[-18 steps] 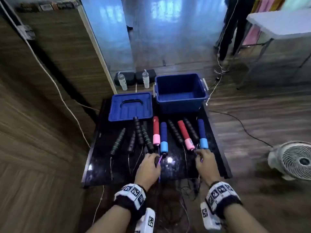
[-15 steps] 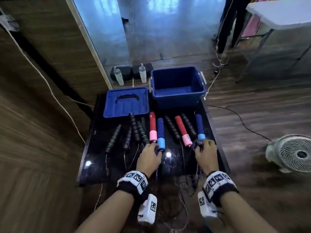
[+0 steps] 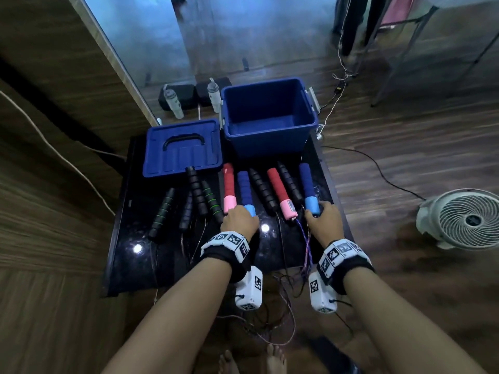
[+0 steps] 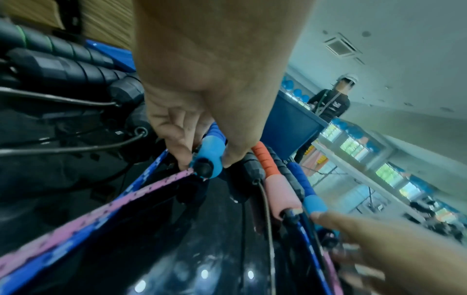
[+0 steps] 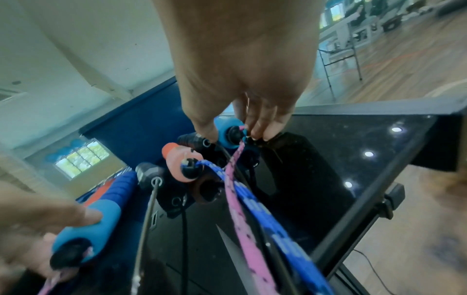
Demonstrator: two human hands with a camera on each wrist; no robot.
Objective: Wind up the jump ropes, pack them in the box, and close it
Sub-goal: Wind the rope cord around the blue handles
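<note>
We see the left hand (image 3: 239,222) near the front middle of the black tabletop (image 3: 127,238), its thumb and fingers pinching the light-blue end of a blue handle (image 3: 245,190). The left wrist view shows a pink cord (image 4: 106,205) leaving that end. The right hand (image 3: 322,221) pinches the light-blue end of a second blue handle (image 3: 307,184) near the tabletop's right edge, and a pink cord (image 5: 242,201) runs from it too. Between these lie a black handle (image 3: 263,188), a red and pink handle (image 3: 280,194) and another black handle (image 3: 290,184); a second red and pink handle (image 3: 229,187) lies just left of the left hand. More black handles, some with green rings (image 3: 162,211), lie toward the left edge. The open blue box (image 3: 270,117) stands at the back right corner, its lid (image 3: 183,147) flat beside it at the back left. Cords (image 3: 306,247) hang over the front edge.
</note>
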